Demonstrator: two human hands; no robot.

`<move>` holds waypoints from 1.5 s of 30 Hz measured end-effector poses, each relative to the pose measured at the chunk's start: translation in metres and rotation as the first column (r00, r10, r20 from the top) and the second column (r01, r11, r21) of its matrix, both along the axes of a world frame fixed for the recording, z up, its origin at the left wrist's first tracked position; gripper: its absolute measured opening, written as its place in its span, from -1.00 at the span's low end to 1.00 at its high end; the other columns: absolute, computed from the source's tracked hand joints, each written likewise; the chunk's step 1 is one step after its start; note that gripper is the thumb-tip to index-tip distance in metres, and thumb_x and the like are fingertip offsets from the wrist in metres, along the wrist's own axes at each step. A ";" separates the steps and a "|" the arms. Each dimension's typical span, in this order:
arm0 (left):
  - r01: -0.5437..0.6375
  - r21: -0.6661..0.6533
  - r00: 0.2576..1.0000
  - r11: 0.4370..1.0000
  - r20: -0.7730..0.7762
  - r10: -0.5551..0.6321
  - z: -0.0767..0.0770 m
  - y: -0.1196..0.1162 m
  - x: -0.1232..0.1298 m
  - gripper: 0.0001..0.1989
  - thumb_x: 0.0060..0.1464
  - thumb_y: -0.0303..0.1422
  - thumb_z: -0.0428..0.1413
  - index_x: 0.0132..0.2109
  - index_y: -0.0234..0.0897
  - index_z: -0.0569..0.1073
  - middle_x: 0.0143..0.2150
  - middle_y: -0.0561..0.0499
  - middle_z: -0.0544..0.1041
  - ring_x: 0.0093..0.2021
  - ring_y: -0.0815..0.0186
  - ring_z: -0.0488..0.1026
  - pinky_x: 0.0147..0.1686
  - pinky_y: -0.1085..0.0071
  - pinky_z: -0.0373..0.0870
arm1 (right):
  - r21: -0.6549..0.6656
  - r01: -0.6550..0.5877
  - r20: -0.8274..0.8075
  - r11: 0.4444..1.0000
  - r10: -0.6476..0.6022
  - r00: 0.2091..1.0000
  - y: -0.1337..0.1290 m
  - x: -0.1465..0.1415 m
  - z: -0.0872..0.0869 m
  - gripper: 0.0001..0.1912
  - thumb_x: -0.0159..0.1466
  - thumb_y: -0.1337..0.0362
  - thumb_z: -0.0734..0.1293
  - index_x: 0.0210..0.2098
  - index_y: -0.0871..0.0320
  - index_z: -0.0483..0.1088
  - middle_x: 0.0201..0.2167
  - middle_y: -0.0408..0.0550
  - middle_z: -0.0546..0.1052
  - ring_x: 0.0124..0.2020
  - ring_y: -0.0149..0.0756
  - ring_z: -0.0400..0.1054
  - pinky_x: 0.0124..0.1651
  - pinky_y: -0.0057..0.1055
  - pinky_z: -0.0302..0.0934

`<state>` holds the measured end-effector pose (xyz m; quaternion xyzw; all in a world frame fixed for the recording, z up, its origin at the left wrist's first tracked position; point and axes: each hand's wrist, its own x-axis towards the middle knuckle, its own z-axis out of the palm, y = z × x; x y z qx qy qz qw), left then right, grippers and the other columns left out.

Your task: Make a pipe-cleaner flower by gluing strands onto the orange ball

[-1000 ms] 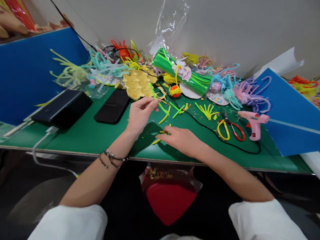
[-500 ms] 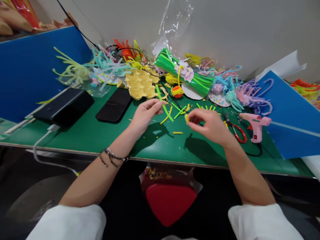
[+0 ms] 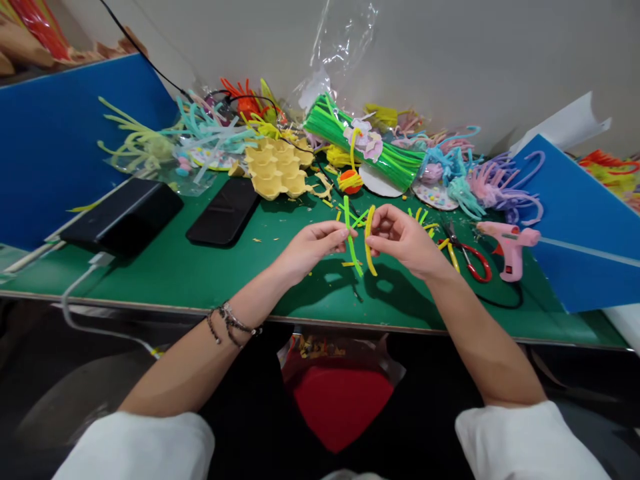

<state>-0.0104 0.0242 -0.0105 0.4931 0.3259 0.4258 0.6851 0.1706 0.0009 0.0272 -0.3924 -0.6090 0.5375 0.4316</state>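
Note:
Between the thumb and fingers of my left hand [image 3: 320,247] is a short green pipe cleaner [image 3: 354,257], pinched near its middle. My right hand [image 3: 403,240] pinches a slightly curved yellow pipe cleaner [image 3: 371,220]. Both pieces stand nearly upright side by side above the table, with a narrow gap between them. Behind my hands lie cut green and yellow pipe cleaner pieces [image 3: 361,217], partly hidden by the held ones. An orange ball wrapped in yellow pipe cleaner [image 3: 350,181] sits just beyond.
Red-handled scissors [image 3: 479,267] and a pink glue gun [image 3: 510,250] lie right on the green table [image 3: 280,267]. A black phone [image 3: 225,212], a black box [image 3: 123,217] with a white cable and a yellow egg carton [image 3: 277,170] are left. Green pipe cleaners [image 3: 390,157] lie bundled behind.
My hands have come closer together and a little nearer the table's front edge. The green piece has turned more upright, and the yellow piece now shows at full length in my right hand.

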 end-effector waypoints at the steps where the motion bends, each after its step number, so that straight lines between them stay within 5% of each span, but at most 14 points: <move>1: 0.000 0.007 1.000 1.000 0.000 0.000 0.000 0.000 0.000 -0.69 -0.28 -0.11 0.33 -0.43 -0.25 0.57 -0.44 0.09 0.49 -0.49 0.53 0.31 -0.41 0.57 0.31 | 0.000 0.001 0.003 1.000 -0.001 1.000 0.000 0.000 0.000 -0.73 0.02 0.36 0.39 -0.40 0.14 0.17 -0.52 -0.35 0.30 -0.55 -0.60 0.29 -0.48 -0.57 0.20; 13: 0.021 0.073 0.999 0.997 -0.039 -0.018 -0.001 -0.001 0.002 -0.72 -0.18 -0.12 0.29 -0.39 -0.24 0.58 -0.51 0.11 0.45 -0.49 0.52 0.31 -0.42 0.56 0.27 | 0.011 0.033 0.063 0.999 -0.034 0.997 -0.002 -0.006 0.000 -0.73 0.02 0.33 0.38 -0.39 0.13 0.16 -0.51 -0.31 0.30 -0.51 -0.56 0.26 -0.44 -0.54 0.19; 17: -0.076 0.078 0.997 0.994 0.032 0.074 0.009 0.006 -0.011 -0.72 -0.23 -0.14 0.32 -0.41 -0.24 0.57 -0.54 0.13 0.42 -0.52 0.54 0.30 -0.43 0.58 0.30 | 0.113 0.061 0.234 0.992 -0.086 0.968 0.007 0.007 -0.005 -0.79 0.07 0.30 0.33 -0.39 0.13 0.16 -0.47 -0.27 0.30 -0.51 -0.55 0.22 -0.43 -0.51 0.16; 22: -0.245 0.098 0.960 0.964 0.165 0.227 0.021 0.020 -0.033 -0.71 -0.31 -0.18 0.37 -0.46 -0.26 0.55 -0.48 0.13 0.45 -0.54 0.58 0.29 -0.50 0.61 0.27 | 0.326 -0.084 0.742 0.942 -0.201 0.639 0.036 0.015 -0.022 -0.94 0.19 0.34 0.24 -0.34 0.20 0.24 -0.43 -0.16 0.36 -0.47 -0.48 0.21 -0.39 -0.49 0.10; 28: -0.248 0.098 0.966 0.964 0.102 0.238 0.013 0.027 -0.035 -0.71 -0.30 -0.17 0.36 -0.45 -0.27 0.56 -0.53 0.11 0.43 -0.54 0.55 0.30 -0.50 0.59 0.28 | 0.329 -0.388 0.858 0.861 -0.101 0.504 0.060 -0.023 -0.032 -0.79 0.17 0.41 0.30 -0.18 0.16 0.38 -0.22 -0.09 0.38 -0.30 -0.42 0.22 -0.30 -0.49 -0.01; 32: -0.258 0.088 0.962 0.962 0.122 0.246 0.010 0.029 -0.035 -0.69 -0.33 -0.17 0.37 -0.45 -0.28 0.56 -0.52 0.10 0.44 -0.55 0.55 0.31 -0.52 0.60 0.29 | 0.322 -0.448 0.893 0.834 -0.111 0.435 0.066 -0.044 -0.039 -0.86 0.24 0.43 0.20 -0.33 0.23 0.40 -0.26 -0.05 0.35 -0.38 -0.44 0.16 -0.37 -0.46 -0.08; 40: -0.252 0.035 0.942 0.967 0.239 0.237 0.021 0.022 -0.033 -0.68 -0.40 -0.19 0.40 -0.49 -0.28 0.54 -0.56 0.11 0.43 -0.59 0.57 0.28 -0.58 0.64 0.28 | 0.486 -0.338 0.790 0.806 -0.241 0.563 0.067 -0.019 -0.025 -0.87 0.27 0.39 0.12 -0.30 0.21 0.28 -0.24 -0.03 0.34 -0.31 -0.41 0.18 -0.24 -0.45 0.07; 43: -0.214 0.037 0.946 0.976 0.258 0.197 0.023 0.016 -0.031 -0.73 -0.30 -0.21 0.36 -0.45 -0.27 0.54 -0.54 0.11 0.43 -0.58 0.56 0.29 -0.55 0.63 0.30 | 0.541 -0.046 0.545 0.840 -0.308 0.779 0.060 -0.001 -0.009 -0.92 0.26 0.30 0.14 -0.33 0.16 0.21 -0.38 -0.12 0.35 -0.39 -0.43 0.21 -0.29 -0.45 0.13; 45: -0.165 0.068 0.964 0.984 0.221 0.146 0.020 0.014 -0.027 -0.75 -0.24 -0.21 0.34 -0.43 -0.28 0.54 -0.53 0.11 0.42 -0.55 0.56 0.30 -0.52 0.63 0.31 | 0.420 0.122 0.278 0.899 -0.255 0.926 0.049 0.006 0.000 -0.87 0.22 0.21 0.22 -0.38 0.12 0.20 -0.46 -0.19 0.35 -0.48 -0.48 0.22 -0.38 -0.48 0.16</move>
